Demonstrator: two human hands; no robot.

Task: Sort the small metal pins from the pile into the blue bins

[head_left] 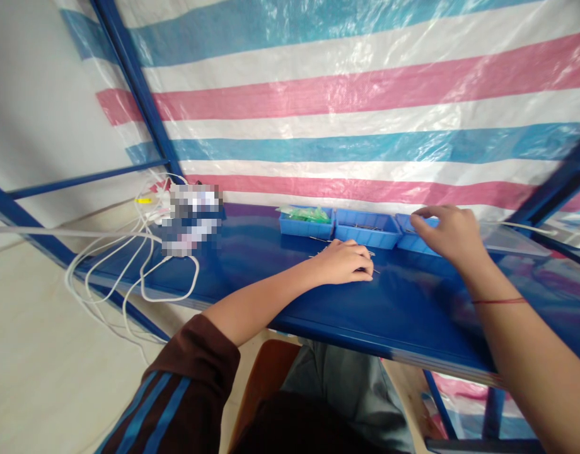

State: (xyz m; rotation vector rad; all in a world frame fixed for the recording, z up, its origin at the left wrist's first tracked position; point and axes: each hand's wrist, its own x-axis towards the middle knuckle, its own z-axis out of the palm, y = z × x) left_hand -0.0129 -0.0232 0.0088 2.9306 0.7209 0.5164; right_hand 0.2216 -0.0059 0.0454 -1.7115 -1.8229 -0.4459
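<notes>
Blue shelf (280, 284) carries three trays; my left hand (344, 261) rests curled over thin pins (318, 239) before the middle tray (368, 228), my right hand (448, 234) pinches into the right tray (410, 243), little assembled yet.

The blue shelf (398, 309) lies bare across the lower centre and lower right of the frame, open for a hand to pass. Toward the back, at centre right, three blue trays (365, 230) stand in a row against the striped tarp (347, 101), closing that edge. At centre left, white cables (129, 271) loop over the shelf's end. Blue frame posts (133, 75) slant down the upper left and right edge.
</notes>
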